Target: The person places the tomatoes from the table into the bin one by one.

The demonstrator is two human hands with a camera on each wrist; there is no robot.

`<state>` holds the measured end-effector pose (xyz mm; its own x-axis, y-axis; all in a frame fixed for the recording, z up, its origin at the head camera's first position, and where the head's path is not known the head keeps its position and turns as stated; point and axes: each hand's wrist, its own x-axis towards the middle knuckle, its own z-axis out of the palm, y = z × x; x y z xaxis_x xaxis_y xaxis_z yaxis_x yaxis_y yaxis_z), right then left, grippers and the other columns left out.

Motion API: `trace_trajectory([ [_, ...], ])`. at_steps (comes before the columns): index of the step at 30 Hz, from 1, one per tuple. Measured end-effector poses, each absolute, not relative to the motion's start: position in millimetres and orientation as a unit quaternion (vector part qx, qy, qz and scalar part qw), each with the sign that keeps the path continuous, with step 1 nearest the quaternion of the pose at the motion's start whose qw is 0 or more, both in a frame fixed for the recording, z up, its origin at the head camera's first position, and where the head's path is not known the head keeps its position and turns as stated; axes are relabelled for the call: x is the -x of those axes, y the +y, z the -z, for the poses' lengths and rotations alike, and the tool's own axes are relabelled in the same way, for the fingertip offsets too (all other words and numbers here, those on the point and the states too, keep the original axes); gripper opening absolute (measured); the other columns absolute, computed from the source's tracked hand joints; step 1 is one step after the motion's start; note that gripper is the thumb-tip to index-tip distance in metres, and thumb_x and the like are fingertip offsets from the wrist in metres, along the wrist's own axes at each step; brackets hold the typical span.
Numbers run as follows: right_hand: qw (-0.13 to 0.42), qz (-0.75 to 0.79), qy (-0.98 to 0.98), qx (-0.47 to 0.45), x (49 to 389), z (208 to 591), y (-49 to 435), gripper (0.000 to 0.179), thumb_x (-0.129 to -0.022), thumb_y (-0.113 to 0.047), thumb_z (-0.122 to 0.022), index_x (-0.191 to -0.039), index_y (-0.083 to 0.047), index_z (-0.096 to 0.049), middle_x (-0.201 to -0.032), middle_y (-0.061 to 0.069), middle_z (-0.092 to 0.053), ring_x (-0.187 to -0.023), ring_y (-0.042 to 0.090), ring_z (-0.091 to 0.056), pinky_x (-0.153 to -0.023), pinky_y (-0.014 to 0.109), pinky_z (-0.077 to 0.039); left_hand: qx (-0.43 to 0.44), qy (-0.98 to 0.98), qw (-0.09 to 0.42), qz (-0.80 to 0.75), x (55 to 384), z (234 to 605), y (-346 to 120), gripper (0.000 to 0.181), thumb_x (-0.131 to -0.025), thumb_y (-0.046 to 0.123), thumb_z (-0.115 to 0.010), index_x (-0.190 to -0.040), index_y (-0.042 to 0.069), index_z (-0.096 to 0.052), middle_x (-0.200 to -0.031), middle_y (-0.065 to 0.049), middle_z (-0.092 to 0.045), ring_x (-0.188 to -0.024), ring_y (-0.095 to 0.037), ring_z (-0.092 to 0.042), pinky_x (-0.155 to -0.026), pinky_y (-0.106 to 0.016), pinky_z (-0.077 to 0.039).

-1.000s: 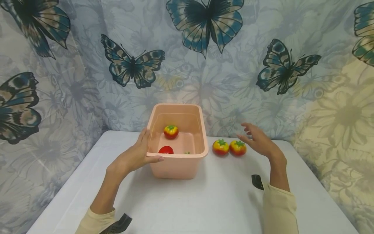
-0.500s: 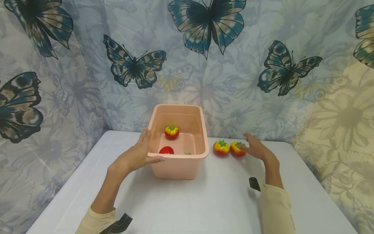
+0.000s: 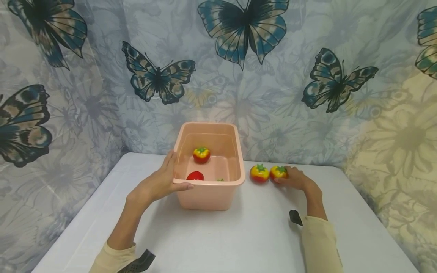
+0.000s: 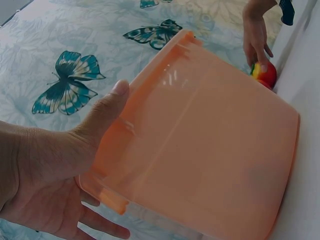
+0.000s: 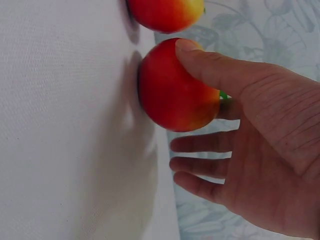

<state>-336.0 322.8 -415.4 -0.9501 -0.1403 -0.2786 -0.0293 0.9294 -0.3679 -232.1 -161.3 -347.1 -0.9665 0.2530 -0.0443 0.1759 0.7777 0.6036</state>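
A peach-coloured plastic bin [image 3: 205, 197] stands on the table, its open top facing me. My left hand [image 3: 158, 182] grips its near left corner, thumb along the front under the rim and fingers against the left side. To the right of the bin, two red-and-yellow tomatoes with green leafy tops sit side by side. My right hand [image 3: 297, 179] pinches the right-hand tomato [image 5: 172, 90], with the thumb on its near side and a finger behind it; the other fingers are spread apart. The left-hand tomato [image 3: 259, 173] stands untouched.
Inside the bin lie a red-and-yellow tomato [image 3: 201, 155] and a plain red one [image 3: 195, 176]; a bit of green leaf [image 3: 220, 179] shows above the front rim. The white table [image 3: 211, 242] ends at a butterfly-printed cloth backdrop [image 3: 273, 113].
My right hand has come down and leftward onto the right-hand tomato, its thumb and finger now around it. The left hand stays on the bin.
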Motion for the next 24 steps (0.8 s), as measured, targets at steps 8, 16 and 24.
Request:
trace_trajectory([
  [8, 0.101, 0.218, 0.969, 0.064, 332, 403, 324, 0.089, -0.099, -0.049, -0.068, -0.149, 0.014, -0.031, -0.142, 0.036, -0.049, -0.126, 0.05, -0.052, -0.112, 0.07, -0.043, -0.115, 0.943, 0.059, -0.306, 233, 348, -161, 0.133, -0.084, 0.07, -0.073, -0.167, 0.012, 0.013, -0.177, -0.018, 0.011, -0.157, -0.051, -0.026, -0.116, -0.065, -0.042],
  [16, -0.002, 0.274, 0.956, 0.103, 318, 364, 312, 0.078, -0.097, -0.038, -0.074, -0.141, 0.01, -0.031, -0.127, 0.03, -0.052, -0.109, 0.04, -0.058, -0.101, 0.058, -0.055, -0.114, 0.942, 0.056, -0.31, 233, 348, -162, 0.134, -0.084, 0.069, -0.074, -0.167, 0.011, 0.014, -0.177, -0.019, 0.008, -0.155, -0.051, -0.03, -0.114, -0.063, -0.045],
  [24, -0.079, 0.284, 0.946, 0.138, 297, 337, 286, 0.077, -0.095, -0.028, -0.077, -0.142, 0.005, -0.026, -0.123, 0.029, -0.055, -0.106, 0.041, -0.059, -0.095, 0.054, -0.058, -0.119, 0.94, 0.052, -0.317, 233, 348, -161, 0.135, -0.083, 0.069, -0.075, -0.167, 0.012, 0.014, -0.177, -0.019, 0.007, -0.153, -0.051, -0.034, -0.112, -0.063, -0.047],
])
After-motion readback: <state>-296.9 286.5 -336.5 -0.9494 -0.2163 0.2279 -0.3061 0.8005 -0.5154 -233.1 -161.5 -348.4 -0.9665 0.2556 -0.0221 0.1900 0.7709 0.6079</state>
